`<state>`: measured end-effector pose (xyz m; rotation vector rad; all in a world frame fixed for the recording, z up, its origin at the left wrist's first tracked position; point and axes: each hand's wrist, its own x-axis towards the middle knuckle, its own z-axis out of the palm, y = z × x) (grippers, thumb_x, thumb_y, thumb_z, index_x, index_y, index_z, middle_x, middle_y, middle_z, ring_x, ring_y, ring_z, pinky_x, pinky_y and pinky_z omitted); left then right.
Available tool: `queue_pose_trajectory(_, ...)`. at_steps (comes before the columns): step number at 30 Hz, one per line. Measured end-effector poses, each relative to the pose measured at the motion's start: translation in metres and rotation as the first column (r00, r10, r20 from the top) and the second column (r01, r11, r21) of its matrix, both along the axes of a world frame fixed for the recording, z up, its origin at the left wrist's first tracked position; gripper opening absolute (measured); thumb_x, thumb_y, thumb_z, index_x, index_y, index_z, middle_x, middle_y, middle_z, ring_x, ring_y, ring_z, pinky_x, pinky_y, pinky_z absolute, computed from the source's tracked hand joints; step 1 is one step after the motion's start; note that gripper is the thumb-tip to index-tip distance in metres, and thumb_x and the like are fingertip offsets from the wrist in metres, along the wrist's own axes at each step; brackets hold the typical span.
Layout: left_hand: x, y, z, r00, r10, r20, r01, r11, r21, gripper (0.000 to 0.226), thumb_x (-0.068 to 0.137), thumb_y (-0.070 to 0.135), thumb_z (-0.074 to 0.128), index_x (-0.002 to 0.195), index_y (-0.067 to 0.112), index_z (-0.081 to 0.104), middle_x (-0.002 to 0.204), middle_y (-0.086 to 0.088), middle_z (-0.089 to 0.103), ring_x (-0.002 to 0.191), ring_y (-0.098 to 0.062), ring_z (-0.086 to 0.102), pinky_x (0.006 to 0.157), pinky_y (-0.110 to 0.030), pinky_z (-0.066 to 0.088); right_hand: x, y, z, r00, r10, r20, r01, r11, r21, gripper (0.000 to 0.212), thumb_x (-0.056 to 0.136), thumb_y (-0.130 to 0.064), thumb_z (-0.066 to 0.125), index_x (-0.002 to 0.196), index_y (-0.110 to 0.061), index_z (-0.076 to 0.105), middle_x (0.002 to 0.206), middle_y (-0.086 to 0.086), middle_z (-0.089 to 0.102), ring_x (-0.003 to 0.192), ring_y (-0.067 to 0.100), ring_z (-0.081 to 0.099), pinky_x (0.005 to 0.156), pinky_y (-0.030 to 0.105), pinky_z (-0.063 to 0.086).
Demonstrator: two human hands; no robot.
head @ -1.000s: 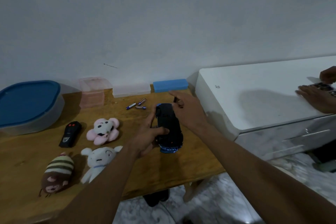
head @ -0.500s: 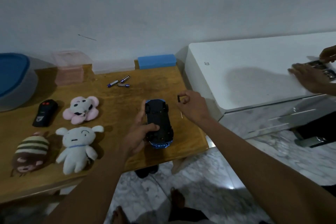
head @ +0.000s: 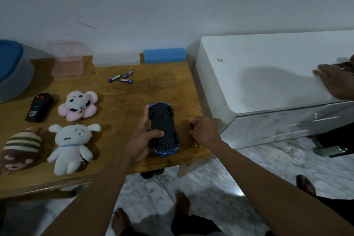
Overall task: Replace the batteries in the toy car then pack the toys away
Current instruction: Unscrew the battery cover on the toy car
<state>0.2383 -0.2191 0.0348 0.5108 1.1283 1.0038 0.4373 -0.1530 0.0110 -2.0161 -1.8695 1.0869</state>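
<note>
**Ana:** What just changed?

**Ben:** The right hand [head: 204, 130] has come away from the small blue plastic toy car [head: 162, 126]. A moment ago it was up at the far end of the car. Now it is low over the brown wooden surface [head: 153, 86], just beside the car on the right.

**Ana:** Is it holding something?

**Ben:** Yes. Its fingers [head: 195, 123] are curled tight and pinch a thin little tool [head: 195, 141] with a dark top and a shiny metal pin. I think it is a tiny screwdriver, but it is too small to be sure.

**Ana:** Where is the car?

**Ben:** It is upside down, black belly up, in the left hand [head: 141, 140], near the front edge of the surface. The thumb lies across the belly and the other fingers hold its side. It has come closer to the person than before.

**Ana:** Is the battery door open?

**Ben:** I cannot tell. The belly is all dark.

**Ana:** So what does that mean?

**Ben:** My guess is the screw is loose now and the tool is about to be put down. Then the door can come off. The three little blue and silver batteries [head: 122, 78] lie well apart from the car, at the back. The white soft toy [head: 67, 145], the pink soft toy [head: 78, 105] and the black remote control [head: 39, 109] are not packed yet.
</note>
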Motion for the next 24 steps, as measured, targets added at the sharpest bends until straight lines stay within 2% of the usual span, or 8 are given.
queue_pose_trajectory(6,0.000,0.002,0.000,1.000,-0.007,0.004,0.007,1.000,-0.011,0.098,0.085,-0.017,0.053,0.143,0.056,0.021,0.139,-0.002,0.053,0.114,-0.032,0.061,0.084,-0.049,0.056,0.003,0.002,-0.003,1.000,0.012,-0.005,-0.012,1.000,0.005,0.026,0.080,-0.009,0.072,0.104,-0.012,0.065,0.095,0.008,0.065,0.087,0.019,0.060,0.056,0.014,0.039)
queue_pose_trajectory(8,-0.002,0.002,0.000,1.000,-0.014,0.005,0.014,1.000,-0.012,0.098,0.085,-0.016,0.053,0.143,0.056,0.021,0.139,-0.003,0.053,0.114,-0.033,0.062,0.086,-0.050,0.054,0.003,0.002,-0.004,1.000,0.016,-0.002,-0.016,1.000,0.006,0.027,0.080,-0.010,0.073,0.106,-0.012,0.064,0.092,0.005,0.062,0.085,0.017,0.058,0.056,0.014,0.039)
queue_pose_trajectory(13,-0.006,0.003,0.002,0.999,-0.033,0.012,0.033,0.999,-0.013,0.098,0.084,-0.016,0.054,0.140,0.059,0.023,0.136,-0.003,0.056,0.116,-0.034,0.061,0.092,-0.056,0.050,0.001,0.003,-0.004,1.000,0.012,0.001,-0.012,1.000,-0.009,0.028,0.078,-0.014,0.075,0.104,-0.013,0.064,0.088,0.002,0.060,0.086,0.020,0.061,0.069,0.024,0.046)
queue_pose_trajectory(19,-0.012,0.002,0.006,0.999,-0.032,0.020,0.031,1.000,0.003,0.098,0.084,-0.017,0.053,0.143,0.056,0.021,0.137,-0.005,0.055,0.115,-0.032,0.062,0.086,-0.049,0.054,0.001,0.002,-0.002,1.000,0.009,0.006,-0.009,1.000,0.004,0.029,0.078,-0.018,0.077,0.103,-0.014,0.064,0.092,0.005,0.063,0.087,0.020,0.062,0.066,0.024,0.044)
queue_pose_trajectory(24,-0.017,0.002,0.010,0.999,-0.025,0.022,0.025,1.000,0.003,0.098,0.084,-0.017,0.052,0.143,0.056,0.022,0.133,-0.003,0.058,0.112,-0.032,0.063,0.086,-0.050,0.053,0.001,0.003,0.004,1.000,-0.003,-0.001,0.003,1.000,-0.011,0.030,0.078,-0.019,0.076,0.105,-0.013,0.063,0.095,0.007,0.065,0.085,0.017,0.061,0.055,0.016,0.041)
